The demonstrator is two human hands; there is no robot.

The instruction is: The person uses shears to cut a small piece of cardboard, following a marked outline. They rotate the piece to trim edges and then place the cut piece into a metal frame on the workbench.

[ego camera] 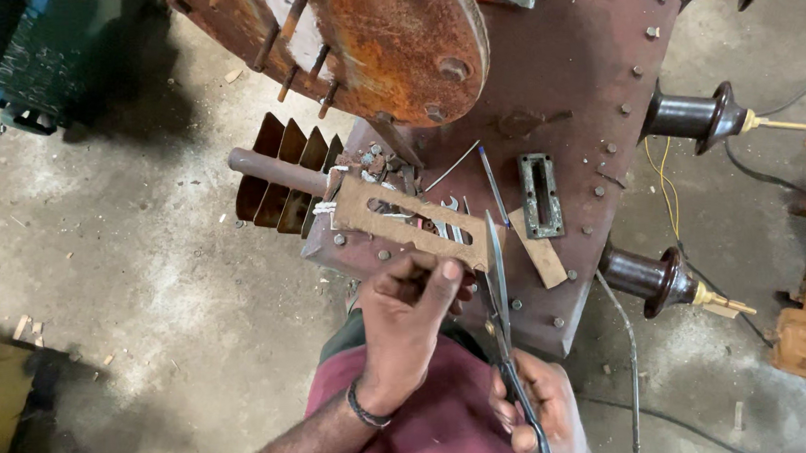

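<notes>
the cardboard gasket [409, 224], a long brown strip with slots cut through it, is held out flat above the rusty metal lid [561, 89] of a large tank. the left hand [407, 332] pinches its near end, thumb on top and fingers under, so that grip is closed on the strip. the right hand [537, 408] holds a pair of scissors [500, 295] by the handles, fingers through the loops, blades pointing away and lying almost together at the strip's right end.

to cut well here, it looks wise to keep the strip level and taut, with the blades square to its edge and the left thumb well back from them.

under the strip lie loose spanners [452, 226] and bolts on the lid. just to the right sits a rectangular metal frame [540, 194] and a cardboard offcut [542, 251]. brown ceramic insulators [696, 117] stick out from the lid's right side, and cooling fins [290, 173] stand at its left. the concrete floor [147, 258] lies all around.
</notes>
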